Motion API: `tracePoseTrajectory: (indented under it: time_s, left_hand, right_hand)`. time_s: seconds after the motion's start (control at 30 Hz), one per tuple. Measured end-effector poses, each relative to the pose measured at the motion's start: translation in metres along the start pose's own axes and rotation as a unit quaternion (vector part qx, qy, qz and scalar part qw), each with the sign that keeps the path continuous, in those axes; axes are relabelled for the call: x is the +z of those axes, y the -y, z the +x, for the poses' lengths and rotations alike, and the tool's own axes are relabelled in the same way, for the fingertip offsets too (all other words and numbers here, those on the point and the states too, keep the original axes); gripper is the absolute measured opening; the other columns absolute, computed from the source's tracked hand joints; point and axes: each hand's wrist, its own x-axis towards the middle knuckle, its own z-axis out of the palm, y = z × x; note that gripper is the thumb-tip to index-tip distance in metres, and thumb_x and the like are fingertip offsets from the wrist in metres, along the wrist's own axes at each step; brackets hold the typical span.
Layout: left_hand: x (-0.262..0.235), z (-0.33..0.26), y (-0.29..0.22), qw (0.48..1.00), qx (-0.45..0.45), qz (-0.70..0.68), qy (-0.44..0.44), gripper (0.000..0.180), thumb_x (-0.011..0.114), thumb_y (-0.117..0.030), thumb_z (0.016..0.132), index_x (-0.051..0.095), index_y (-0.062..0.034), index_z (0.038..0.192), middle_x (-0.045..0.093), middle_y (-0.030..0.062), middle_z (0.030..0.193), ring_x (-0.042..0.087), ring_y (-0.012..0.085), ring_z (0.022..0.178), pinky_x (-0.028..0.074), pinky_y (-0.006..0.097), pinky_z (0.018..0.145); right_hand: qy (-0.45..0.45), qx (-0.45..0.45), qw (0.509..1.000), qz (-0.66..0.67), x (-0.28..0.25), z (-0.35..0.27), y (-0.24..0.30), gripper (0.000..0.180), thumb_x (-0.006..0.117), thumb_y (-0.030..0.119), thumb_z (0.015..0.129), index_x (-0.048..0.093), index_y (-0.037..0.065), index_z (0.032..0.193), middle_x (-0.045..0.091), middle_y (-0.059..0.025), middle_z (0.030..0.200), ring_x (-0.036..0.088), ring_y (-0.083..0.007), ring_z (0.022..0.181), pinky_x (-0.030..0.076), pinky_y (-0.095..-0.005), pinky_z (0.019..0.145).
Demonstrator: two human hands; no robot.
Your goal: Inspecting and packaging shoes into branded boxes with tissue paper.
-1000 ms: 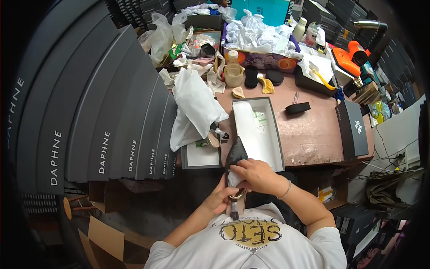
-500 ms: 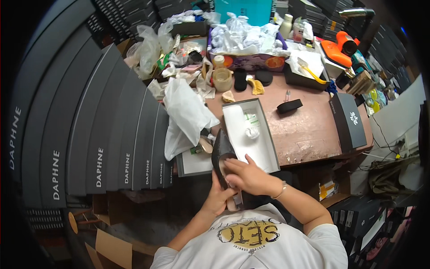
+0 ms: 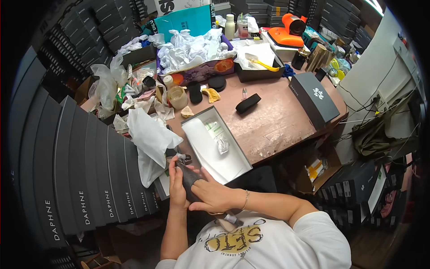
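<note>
Close to my chest I hold a dark shoe [image 3: 189, 178], tilted, its pointed end away from me. My left hand [image 3: 178, 188] is wrapped along its left side, fingers up by the pointed end. My right hand [image 3: 216, 193] presses on its other side, fingertips partly hidden against it. A pale part [image 3: 226, 223] with clear wrapping shows below my right wrist. Just beyond my hands lies an open shoe box [image 3: 240, 158] lined with white paper [image 3: 208, 154], holding a crumpled paper ball [image 3: 222, 146]. A white plastic bag [image 3: 150, 141] lies left of it.
Tall stacks of dark shoe boxes [image 3: 67, 166] stand on my left. On the table [image 3: 286, 123] are a black block-like pad [image 3: 247, 104], a closed dark box [image 3: 316, 98], a glass jar [image 3: 178, 97] and a purple box [image 3: 197, 71] full of crumpled paper. An orange device [image 3: 286, 36] stands behind.
The view has turned to the right. My left hand has moved from the shoe's lower part up beside its pointed end. My right hand now lies across its side.
</note>
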Motion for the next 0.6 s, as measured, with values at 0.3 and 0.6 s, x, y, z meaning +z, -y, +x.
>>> tracePoseTrajectory:
  time_s: [0.3, 0.6]
  left_hand:
    - [-0.025, 0.019, 0.024, 0.991, -0.104, 0.023, -0.083, 0.038, 0.046, -0.033, 0.1, 0.04, -0.0095, 0.129, 0.056, 0.0069, 0.09, 0.059, 0.0156, 0.079, 0.052, 0.029, 0.071]
    - [-0.013, -0.004, 0.016, 0.993, -0.055, 0.089, -0.052, 0.03, 0.04, -0.03, 0.102, 0.041, -0.0111, 0.126, 0.056, 0.0091, 0.093, 0.061, 0.0176, 0.082, 0.054, 0.031, 0.073]
  right_hand:
    - [-0.078, 0.067, 0.994, 0.036, 0.066, 0.02, -0.024, 0.078, 0.031, 0.058, 0.096, 0.059, -0.015, 0.093, 0.054, -0.0282, 0.095, 0.05, -0.0422, 0.099, 0.022, -0.0594, 0.104]
    - [-0.071, 0.036, 0.996, 0.04, 0.034, 0.002, 0.001, 0.074, 0.042, 0.054, 0.092, 0.057, -0.018, 0.098, 0.054, -0.0322, 0.099, 0.047, -0.0444, 0.113, 0.028, -0.0504, 0.102]
